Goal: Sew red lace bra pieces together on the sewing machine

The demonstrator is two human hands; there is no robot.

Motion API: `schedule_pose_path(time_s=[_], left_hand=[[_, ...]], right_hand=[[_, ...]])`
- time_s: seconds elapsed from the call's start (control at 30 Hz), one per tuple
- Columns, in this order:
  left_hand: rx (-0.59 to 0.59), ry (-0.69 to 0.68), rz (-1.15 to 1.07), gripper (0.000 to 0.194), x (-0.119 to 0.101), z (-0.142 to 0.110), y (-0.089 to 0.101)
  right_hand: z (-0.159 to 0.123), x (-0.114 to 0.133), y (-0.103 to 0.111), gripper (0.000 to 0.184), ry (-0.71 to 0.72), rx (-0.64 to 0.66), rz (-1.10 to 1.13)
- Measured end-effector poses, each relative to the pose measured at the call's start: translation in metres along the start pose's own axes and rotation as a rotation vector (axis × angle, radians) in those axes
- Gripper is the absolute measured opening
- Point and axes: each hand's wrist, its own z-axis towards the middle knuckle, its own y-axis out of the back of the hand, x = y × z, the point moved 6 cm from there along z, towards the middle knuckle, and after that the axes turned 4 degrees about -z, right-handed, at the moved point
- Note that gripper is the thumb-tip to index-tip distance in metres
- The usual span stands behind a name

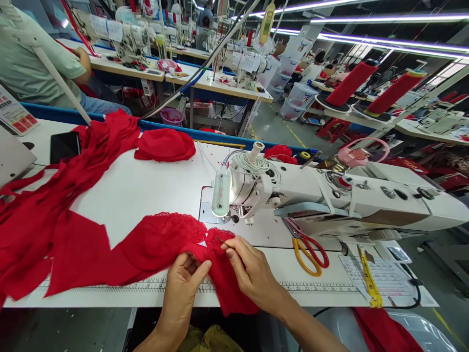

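Closest to the lens: olive patterned cloth point(212, 340) at my lap, with both forearms reaching past it. Left hand point(181, 286): thumb and curled fingers pinch a fold of the red lace-edged fabric point(146, 244); some fingertips are hidden beneath it. Right hand point(256, 276): thumb and forefinger grip 1 thin dark tool point(223, 243), its type too small to tell, its end at the lace.

Position: the fabric lies on the white surface point(110, 193) near its front edge, on my side of the sewing machine point(293, 188) and apart from the needle area. Judgement: the left pinch probably steadies the cloth, and the fine grip on the right allows small, precise contact. Working in front of the machine likely gives both hands room. The scissors point(299, 237), to the right with loops towards me, seem placed for easy reach.

Orientation: the fabric's long axis runs left to right, roughly along the printed ruler point(311, 287). Its scalloped lace border faces away from me, towards the machine; 1 portion beside my right hand hangs towards me, over the front edge. Tool axis: slanting away and leftwards from my right fingers
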Motion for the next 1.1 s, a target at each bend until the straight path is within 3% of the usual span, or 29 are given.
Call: schedule_pose_path(time_s=[0.17,0.4,0.53,0.6,0.67,0.73,0.8,0.87,0.97,1.03,1.1], left_hand=[[-0.009,-0.036,0.024,0.033,-0.002,-0.002,-0.001],[0.015,-0.024,0.067,0.03,-0.001,0.004,-0.002],[0.051,0.017,0.137,0.038,0.001,0.004,0.004],[0.093,-0.01,0.318,0.033,-0.002,-0.005,0.009],[0.089,-0.238,0.587,0.023,-0.019,-0.018,0.012],[0.046,-0.617,0.815,0.009,-0.042,-0.032,0.006],[0.019,-0.906,0.947,0.015,-0.056,-0.039,-0.006],[0.053,-0.994,1.025,0.022,-0.058,-0.031,-0.018],[0.11,-0.987,1.045,0.016,-0.055,-0.011,-0.027],[0.127,-1.008,1.042,0.017,-0.053,-0.005,-0.026],[0.139,-1.076,1.06,0.017,-0.053,-0.006,-0.024]], right_hand=[[0.009,0.018,-0.009,0.018,0.182,-0.007,-0.082],[0.017,0.012,-0.02,0.023,0.203,-0.198,-0.333],[0.02,0.005,-0.016,0.024,0.127,-0.183,-0.183],[0.021,0.001,-0.012,0.024,0.066,-0.161,-0.052],[0.021,-0.001,-0.009,0.023,0.021,-0.14,0.041],[0.022,0.0,-0.009,0.024,0.008,-0.12,0.079],[0.022,0.003,-0.012,0.024,0.013,-0.11,0.088],[0.021,0.007,-0.015,0.024,0.02,-0.103,0.08],[0.015,0.018,-0.014,0.022,0.072,-0.07,0.015],[0.01,0.031,0.0,0.022,0.148,-0.038,-0.067],[0.008,0.046,0.03,0.021,0.225,-0.047,-0.17]])
